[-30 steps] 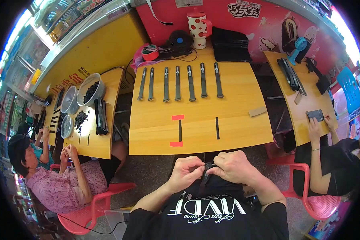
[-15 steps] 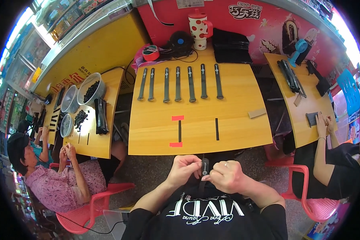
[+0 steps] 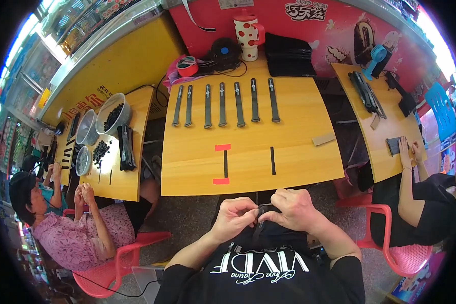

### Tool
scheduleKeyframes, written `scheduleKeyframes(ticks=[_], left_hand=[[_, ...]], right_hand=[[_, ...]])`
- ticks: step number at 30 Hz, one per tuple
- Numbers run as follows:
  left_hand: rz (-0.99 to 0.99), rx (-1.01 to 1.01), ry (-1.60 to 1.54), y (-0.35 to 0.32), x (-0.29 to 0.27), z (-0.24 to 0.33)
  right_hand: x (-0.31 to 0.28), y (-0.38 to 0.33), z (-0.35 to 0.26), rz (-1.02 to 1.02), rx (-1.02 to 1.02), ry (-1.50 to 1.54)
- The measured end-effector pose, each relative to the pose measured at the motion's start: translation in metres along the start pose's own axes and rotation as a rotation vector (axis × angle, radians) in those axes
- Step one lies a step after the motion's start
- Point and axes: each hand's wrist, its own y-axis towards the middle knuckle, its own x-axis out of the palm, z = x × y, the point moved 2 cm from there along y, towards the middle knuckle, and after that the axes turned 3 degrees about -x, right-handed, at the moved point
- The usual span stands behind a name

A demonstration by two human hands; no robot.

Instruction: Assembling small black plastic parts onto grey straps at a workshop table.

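A dark strap (image 3: 262,215) sits between the two hands, just off the near edge of the bench and over the person's lap, pinched from both sides and partly hidden by the fingers, so its full shape cannot be made out. The left hand (image 3: 234,218) is closed round its left end, thumb and forefinger nipped together on it; the right hand (image 3: 293,210) is curled over its right end, fingers folded down on it, the knuckles of the two hands nearly touching. Beyond them lies the yellow wooden bench (image 3: 299,147), marked with two red tape patches (image 3: 222,147) joined by a black line, and a second short black line (image 3: 272,160) to the right. Farther back, a row of seven dark straps (image 3: 222,104) lies side by side, lengthwise away from the person. Behind that row stand a white mug with red dots (image 3: 248,31), a black round device (image 3: 225,51) and a stack of black flat pieces (image 3: 288,55). A small cardboard piece (image 3: 323,139) rests near the right edge. At a side bench to the left, metal bowls of small dark parts (image 3: 110,114) stand before a seated person in a patterned shirt (image 3: 71,238); another person in black (image 3: 420,202) sits at the right.
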Motion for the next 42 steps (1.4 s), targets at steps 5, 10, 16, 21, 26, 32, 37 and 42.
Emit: scheduleKeyframes(ticks=[5,10,16,21,26,32,37,42], left_hand=[[-0.015,-0.009,-0.034,0.002,-0.001,-0.005],[-0.030,0.069,0.121,0.002,0.002,-0.008],[-0.032,0.012,-0.008,0.003,0.001,-0.010],[-0.069,-0.124,-0.199,0.004,-0.004,-0.019],[-0.147,-0.112,-0.240,0.004,-0.007,-0.017],[0.084,-0.046,-0.295,-0.003,-0.007,-0.013],[0.530,0.052,-0.395,-0.001,-0.051,-0.012],[0.926,0.275,-0.370,0.006,-0.153,-0.011]], right_hand=[[0.001,0.000,0.002,-0.057,-0.042,-0.007],[0.000,0.004,0.002,-0.040,-0.032,0.138],[0.004,0.003,0.000,-0.026,-0.080,0.019],[0.002,0.004,-0.006,-0.024,-0.124,-0.084],[0.004,0.003,-0.011,0.045,-0.211,-0.115],[0.009,0.011,-0.027,0.218,-0.433,-0.421],[0.018,0.025,-0.051,0.263,-0.626,-0.052],[0.013,0.033,-0.071,0.318,-0.709,0.141]])
